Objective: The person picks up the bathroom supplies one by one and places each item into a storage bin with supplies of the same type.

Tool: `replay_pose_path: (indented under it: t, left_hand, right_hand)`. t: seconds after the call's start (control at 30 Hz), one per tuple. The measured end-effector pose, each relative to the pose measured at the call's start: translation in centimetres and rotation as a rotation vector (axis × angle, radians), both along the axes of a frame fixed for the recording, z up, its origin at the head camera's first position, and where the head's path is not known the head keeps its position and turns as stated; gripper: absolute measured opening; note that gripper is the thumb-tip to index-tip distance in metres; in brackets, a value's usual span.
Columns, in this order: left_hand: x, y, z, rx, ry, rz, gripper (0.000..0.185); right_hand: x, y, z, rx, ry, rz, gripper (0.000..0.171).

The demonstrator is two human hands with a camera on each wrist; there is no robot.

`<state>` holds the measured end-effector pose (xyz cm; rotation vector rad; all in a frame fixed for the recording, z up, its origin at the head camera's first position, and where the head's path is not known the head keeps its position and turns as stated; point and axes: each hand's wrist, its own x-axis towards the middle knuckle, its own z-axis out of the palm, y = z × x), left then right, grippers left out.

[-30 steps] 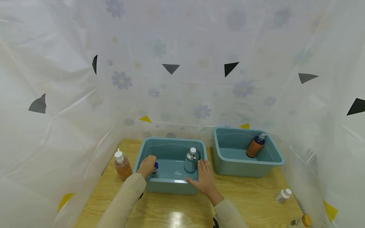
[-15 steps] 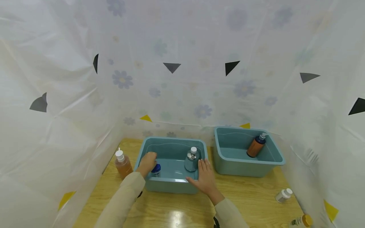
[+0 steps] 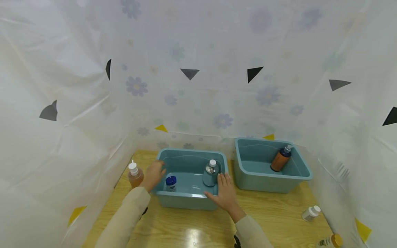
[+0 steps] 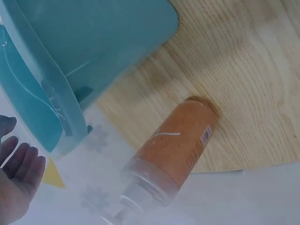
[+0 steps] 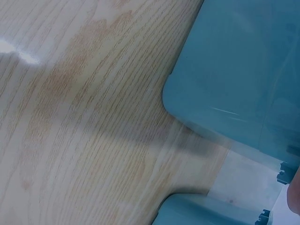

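My left hand [image 3: 153, 175] is over the left rim of the nearer teal bin [image 3: 186, 201], its fingers loosely bent and nothing in them. Close beside it on the table stands a pump bottle of amber liquid [image 3: 135, 176] with a white top; the left wrist view shows this bottle [image 4: 176, 145] apart from the fingers. Inside the bin are a small clear container with a blue lid [image 3: 171, 182], at the front left, and a clear bottle with a white cap [image 3: 211, 175], at the right. My right hand [image 3: 225, 193] rests with straight fingers on the bin's right front rim.
A second teal bin [image 3: 263, 182] stands to the right, holding a brown pump bottle with a dark top [image 3: 280, 161]. At the table's right edge are a small white-capped bottle [image 3: 311, 213] and an orange-capped bottle [image 3: 330, 241]. Plastic sheeting [image 3: 211, 103] surrounds the table.
My left hand has come away from the blue-lidded container, rising and moving left over the bin's rim toward the amber pump bottle. The container now shows fully. My right hand stays on the rim.
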<state>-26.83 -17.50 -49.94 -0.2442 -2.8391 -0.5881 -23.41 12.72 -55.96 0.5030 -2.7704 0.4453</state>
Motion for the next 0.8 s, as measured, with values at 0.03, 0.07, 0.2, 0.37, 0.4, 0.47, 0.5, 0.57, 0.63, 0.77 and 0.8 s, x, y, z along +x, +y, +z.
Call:
replay_pose_path:
  t: [0.03,0.07,0.2,0.37,0.4,0.47,0.5,0.57,0.63,0.77,0.8]
  left_hand:
    - [0.0,-0.1,0.0,-0.002,0.001,0.005,0.022]
    - [0.0,-0.2,0.1,-0.002,0.001,0.01,0.022]
    - [0.2,-0.8,0.2,-0.032,-0.005,0.032,0.026]
    - [0.3,-1.7,0.5,-0.052,0.012,0.062,0.028]
    - [0.3,-1.8,0.6,-0.043,0.018,0.064,0.028]
    - [0.3,-2.1,0.6,-0.021,0.035,0.065,0.028]
    - [0.3,-2.3,0.7,-0.01,0.046,0.066,0.029]
    - [0.4,-2.6,0.7,0.005,0.072,0.067,0.029]
    - [0.4,-2.9,0.6,0.008,0.091,0.081,0.03]
    - [0.8,-3.6,0.7,0.007,0.095,0.135,0.034]
    - [0.9,-3.8,0.7,0.008,0.093,0.151,0.035]
  right_hand:
    - [0.0,0.0,0.0,-0.001,0.0,0.0,0.1]
    - [0.0,0.0,0.0,0.0,-0.001,-0.001,0.1]
    - [0.0,0.0,0.0,-0.003,-0.013,-0.004,0.099]
    - [0.1,0.0,0.0,-0.006,-0.003,-0.004,0.097]
    - [0.1,0.0,-0.1,-0.005,0.0,-0.004,0.097]
    - [0.0,0.0,-0.1,-0.009,0.011,-0.002,0.096]
    - [0.0,0.1,-0.2,-0.01,0.014,-0.003,0.096]
    - [0.0,0.1,-0.2,-0.017,0.017,-0.002,0.097]
    - [-0.1,0.1,-0.3,-0.024,0.021,-0.001,0.097]
    - [-0.1,0.1,-0.3,-0.02,0.022,-0.001,0.1]
    - [-0.1,0.1,-0.4,-0.019,0.023,-0.001,0.101]
